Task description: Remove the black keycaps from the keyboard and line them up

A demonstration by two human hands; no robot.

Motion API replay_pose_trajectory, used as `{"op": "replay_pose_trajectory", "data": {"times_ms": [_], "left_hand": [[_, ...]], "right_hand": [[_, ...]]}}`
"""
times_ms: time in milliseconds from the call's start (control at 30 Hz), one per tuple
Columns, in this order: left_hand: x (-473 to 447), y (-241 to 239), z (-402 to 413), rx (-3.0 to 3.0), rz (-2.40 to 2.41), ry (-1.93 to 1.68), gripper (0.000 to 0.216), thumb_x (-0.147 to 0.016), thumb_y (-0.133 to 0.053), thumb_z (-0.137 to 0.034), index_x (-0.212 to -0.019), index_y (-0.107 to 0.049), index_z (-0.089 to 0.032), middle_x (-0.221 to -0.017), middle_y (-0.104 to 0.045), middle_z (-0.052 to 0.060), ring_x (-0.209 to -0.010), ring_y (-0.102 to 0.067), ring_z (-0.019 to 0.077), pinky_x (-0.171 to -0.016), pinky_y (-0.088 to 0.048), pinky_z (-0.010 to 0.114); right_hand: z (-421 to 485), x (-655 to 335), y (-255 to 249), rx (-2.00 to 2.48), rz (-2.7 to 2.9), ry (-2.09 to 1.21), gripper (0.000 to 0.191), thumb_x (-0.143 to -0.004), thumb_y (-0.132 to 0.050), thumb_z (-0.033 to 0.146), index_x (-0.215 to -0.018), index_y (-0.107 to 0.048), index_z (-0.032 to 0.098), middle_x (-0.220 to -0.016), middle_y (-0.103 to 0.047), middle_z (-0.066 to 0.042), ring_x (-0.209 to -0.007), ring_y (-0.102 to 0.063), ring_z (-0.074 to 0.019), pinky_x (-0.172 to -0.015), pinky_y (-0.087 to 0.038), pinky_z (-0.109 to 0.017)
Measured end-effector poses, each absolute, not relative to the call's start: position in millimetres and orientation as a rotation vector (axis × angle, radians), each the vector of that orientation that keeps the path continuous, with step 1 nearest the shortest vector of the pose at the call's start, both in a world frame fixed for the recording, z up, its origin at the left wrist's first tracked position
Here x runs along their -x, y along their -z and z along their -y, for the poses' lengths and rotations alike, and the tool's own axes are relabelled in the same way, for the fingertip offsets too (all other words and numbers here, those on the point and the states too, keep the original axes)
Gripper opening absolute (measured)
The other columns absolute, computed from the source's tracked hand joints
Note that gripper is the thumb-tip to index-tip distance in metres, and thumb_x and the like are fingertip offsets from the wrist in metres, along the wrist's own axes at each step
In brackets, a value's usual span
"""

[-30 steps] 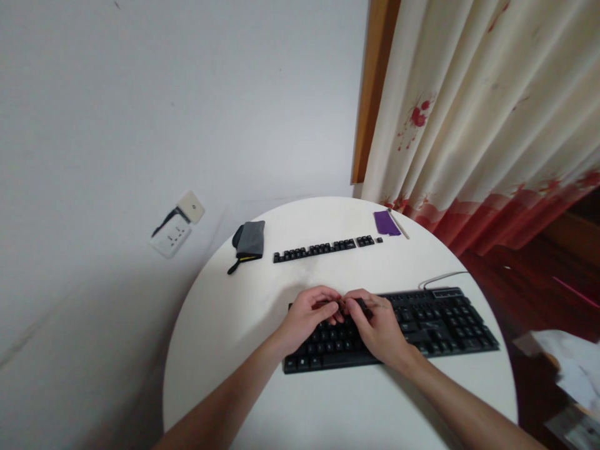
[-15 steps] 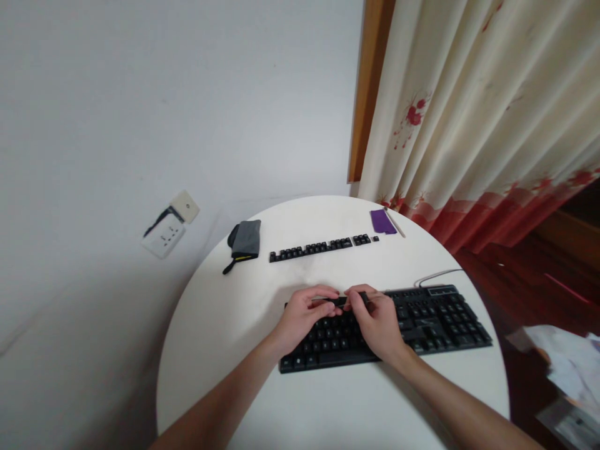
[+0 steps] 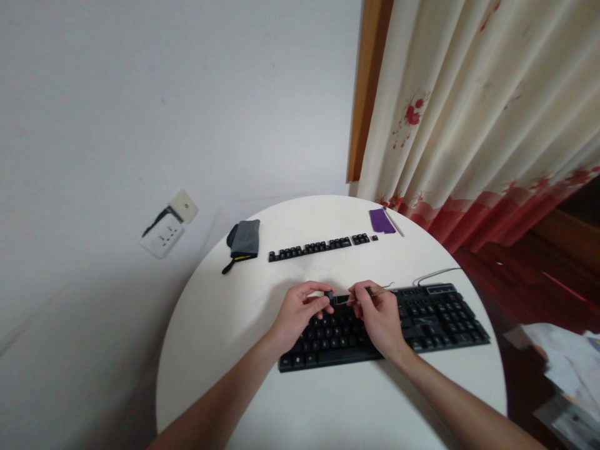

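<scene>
A black keyboard (image 3: 445, 319) lies across the front of the round table, under both hands. Between the thumb and fingers of my left hand (image 3: 300, 309) is a small black keycap (image 3: 329, 294), held above the keyboard's upper left part. My right hand (image 3: 379, 312) is closed on a wire keycap puller (image 3: 344, 300). Its thin wire loop points left at the keycap, and another wire end sticks out to the right behind the fingers. Whether the loop touches the keycap I cannot tell. Fingers partly hide the puller's dark handle.
Behind the keyboard, a row of loose black keycaps (image 3: 312, 248) lies on the white table (image 3: 328, 412). A grey pouch (image 3: 245, 238) is at the back left; a purple cloth (image 3: 382, 220) and a thin stick (image 3: 394, 222) are at the back right. The keyboard cable (image 3: 435, 274) runs off the right edge.
My hands have drawn slightly apart. The wire loop and the keycap, mostly hidden by fingers before, now show between them. The keyboard and the row of keycaps stay put.
</scene>
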State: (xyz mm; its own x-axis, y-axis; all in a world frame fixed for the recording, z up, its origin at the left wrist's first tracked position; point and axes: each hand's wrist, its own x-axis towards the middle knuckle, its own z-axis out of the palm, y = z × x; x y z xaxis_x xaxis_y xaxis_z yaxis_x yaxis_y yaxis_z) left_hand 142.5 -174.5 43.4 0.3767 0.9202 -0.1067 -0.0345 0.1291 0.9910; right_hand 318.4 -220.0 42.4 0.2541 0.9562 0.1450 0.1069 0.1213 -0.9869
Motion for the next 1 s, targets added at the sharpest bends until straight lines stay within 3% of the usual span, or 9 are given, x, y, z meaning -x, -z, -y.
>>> {"op": "replay_pose_trajectory", "data": {"times_ms": [100, 167, 400, 567, 700, 800, 1000], "left_hand": [[-140, -42, 172, -1.240, -0.932, -0.899, 0.019, -0.079, -0.073, -0.024, -0.096, -0.070, -0.014, -0.090, -0.071, 0.007, -0.068, -0.061, 0.0124, -0.054, -0.042, 0.020], [-139, -40, 172, -1.230, -0.915, -0.923, 0.020, -0.077, -0.075, -0.022, -0.095, -0.070, -0.015, -0.090, -0.071, 0.007, -0.068, -0.059, 0.0120, -0.056, -0.042, 0.021], [-139, -42, 175, -1.190, -0.831, -0.875, 0.031, -0.072, -0.080, -0.024, -0.099, -0.066, -0.017, -0.088, -0.072, 0.004, -0.075, -0.063, 0.0149, -0.063, -0.043, 0.022], [-138, -42, 175, -1.186, -0.801, -0.832, 0.038, -0.071, -0.083, -0.025, -0.104, -0.064, -0.018, -0.092, -0.072, 0.005, -0.077, -0.064, 0.0159, -0.066, -0.044, 0.024], [-138, -43, 172, -1.176, -0.801, -0.908, 0.035, -0.085, -0.069, -0.039, -0.111, -0.063, -0.016, -0.097, -0.070, 0.009, -0.074, -0.059, 0.0149, -0.060, -0.041, 0.023], [-139, -47, 170, -1.081, -0.824, -0.972, 0.032, -0.091, -0.060, -0.043, -0.105, -0.064, -0.015, -0.088, -0.068, 0.008, -0.070, -0.056, 0.0139, -0.057, -0.038, 0.023], [-139, -51, 168, -0.997, -0.819, -1.015, 0.032, -0.091, -0.060, -0.045, -0.097, -0.064, -0.014, -0.075, -0.063, 0.005, -0.063, -0.054, 0.0131, -0.053, -0.036, 0.023]], "right_hand": [[219, -322, -45, 1.221, 1.243, -0.735, 0.029, -0.100, -0.044, 0.031, -0.078, -0.059, 0.018, -0.077, -0.061, -0.002, -0.076, -0.059, -0.0159, -0.074, -0.045, -0.028], [220, -323, -47, 1.174, 1.351, -0.722, 0.025, -0.100, -0.041, 0.027, -0.086, -0.060, 0.019, -0.083, -0.061, -0.002, -0.082, -0.059, -0.0168, -0.079, -0.045, -0.029], [223, -319, -48, 1.058, 1.687, -0.719, 0.022, -0.092, -0.060, 0.020, -0.113, -0.066, 0.024, -0.091, -0.060, -0.004, -0.081, -0.058, -0.0175, -0.074, -0.047, -0.030], [225, -315, -48, 1.037, 1.676, -0.712, 0.019, -0.090, -0.063, 0.020, -0.109, -0.068, 0.024, -0.089, -0.059, -0.003, -0.079, -0.059, -0.0164, -0.070, -0.048, -0.028], [212, -333, -60, 1.117, 1.683, -0.610, 0.014, -0.091, -0.063, 0.020, -0.103, -0.069, 0.022, -0.086, -0.060, -0.003, -0.078, -0.058, -0.0162, -0.069, -0.046, -0.027], [182, -371, -66, 1.281, 1.692, -0.456, 0.010, -0.089, -0.064, 0.025, -0.095, -0.070, 0.020, -0.085, -0.063, -0.003, -0.072, -0.055, -0.0154, -0.066, -0.044, -0.026], [101, -464, -42, 1.878, 1.675, -0.284, 0.017, -0.085, -0.063, 0.023, -0.096, -0.073, 0.015, -0.083, -0.069, -0.005, -0.074, -0.060, -0.0179, -0.071, -0.043, -0.027]]}}
